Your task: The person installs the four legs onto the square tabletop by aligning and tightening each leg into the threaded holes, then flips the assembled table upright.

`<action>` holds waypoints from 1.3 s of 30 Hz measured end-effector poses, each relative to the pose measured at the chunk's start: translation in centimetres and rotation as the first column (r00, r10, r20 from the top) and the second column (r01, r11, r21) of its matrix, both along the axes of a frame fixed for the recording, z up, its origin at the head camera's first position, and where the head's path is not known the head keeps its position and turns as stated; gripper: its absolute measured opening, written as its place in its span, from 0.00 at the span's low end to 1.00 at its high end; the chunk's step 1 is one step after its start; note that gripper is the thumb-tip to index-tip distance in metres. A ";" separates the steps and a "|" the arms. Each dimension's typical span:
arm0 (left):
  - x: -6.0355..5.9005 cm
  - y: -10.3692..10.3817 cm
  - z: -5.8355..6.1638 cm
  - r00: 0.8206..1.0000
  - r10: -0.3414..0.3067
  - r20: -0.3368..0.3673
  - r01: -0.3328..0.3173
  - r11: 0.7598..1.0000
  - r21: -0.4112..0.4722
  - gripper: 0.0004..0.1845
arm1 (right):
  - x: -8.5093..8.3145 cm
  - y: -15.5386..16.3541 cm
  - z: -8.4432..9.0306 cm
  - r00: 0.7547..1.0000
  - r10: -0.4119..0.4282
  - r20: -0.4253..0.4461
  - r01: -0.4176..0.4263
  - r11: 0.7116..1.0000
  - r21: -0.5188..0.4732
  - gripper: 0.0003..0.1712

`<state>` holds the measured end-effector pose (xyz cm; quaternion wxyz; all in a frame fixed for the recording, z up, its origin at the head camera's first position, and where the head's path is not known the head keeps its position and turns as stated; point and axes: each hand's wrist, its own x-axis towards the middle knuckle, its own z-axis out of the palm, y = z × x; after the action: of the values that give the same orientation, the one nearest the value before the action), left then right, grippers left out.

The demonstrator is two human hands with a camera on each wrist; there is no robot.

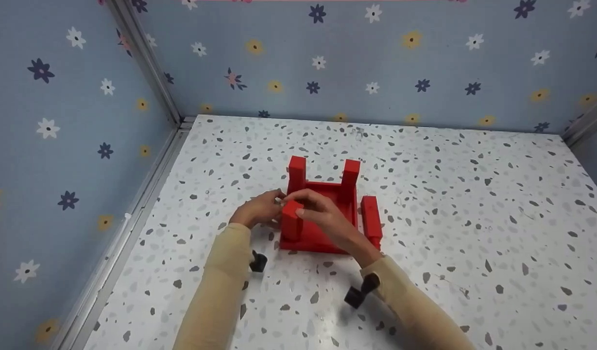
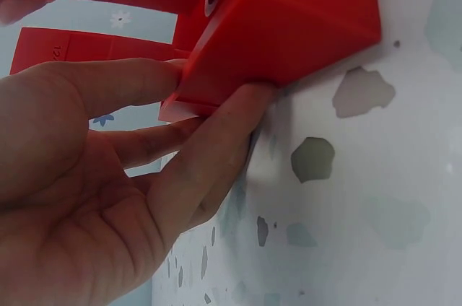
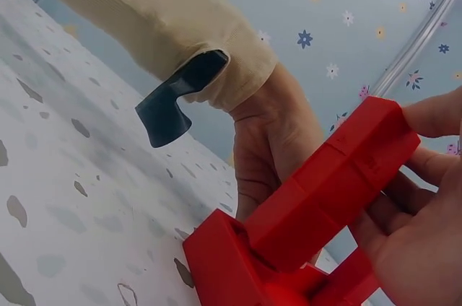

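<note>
A red square toy tabletop [image 1: 320,240] lies upside down, with two red legs standing at its far corners, the far-left leg [image 1: 297,172] and the far-right leg [image 1: 351,172]. At its near-left corner, my right hand [image 1: 330,218] grips the upper end of an upright red leg [image 3: 332,183] between thumb and fingers. My left hand [image 1: 260,209] holds the tabletop's left side; in the left wrist view its thumb and fingers pinch the red edge [image 2: 303,24]. Whether the gripped leg is fully seated cannot be seen.
Another red leg [image 1: 371,216] lies loose just right of the tabletop. The speckled white table [image 1: 449,218] meets flower-patterned blue panels [image 1: 347,63] at the back and left. A metal rail [image 1: 133,223] runs along the left edge.
</note>
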<state>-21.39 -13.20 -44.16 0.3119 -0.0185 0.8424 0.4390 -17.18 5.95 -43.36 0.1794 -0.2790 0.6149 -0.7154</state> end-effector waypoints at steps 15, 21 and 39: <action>-0.2 0.0 -0.1 0.999 0.023 0.042 -0.024 1.000 0.017 0.26 | 0.6 0.3 0.1 0.987 -0.123 -0.102 0.141 0.971 0.194 0.19; -0.2 0.1 0.0 0.999 0.017 0.040 -0.016 1.000 -0.017 0.26 | 0.7 0.2 -0.1 0.981 -0.162 -0.105 0.182 0.958 0.223 0.21; 0.1 -0.1 0.1 1.000 0.003 0.023 -0.003 1.000 -0.007 0.31 | 0.4 -0.2 0.1 1.000 -0.007 -0.027 0.009 0.997 0.070 0.21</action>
<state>-21.33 -13.26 -44.03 0.3209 -0.0260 0.8402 0.4363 -16.81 5.77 -43.25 0.1779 -0.2797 0.6432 -0.6902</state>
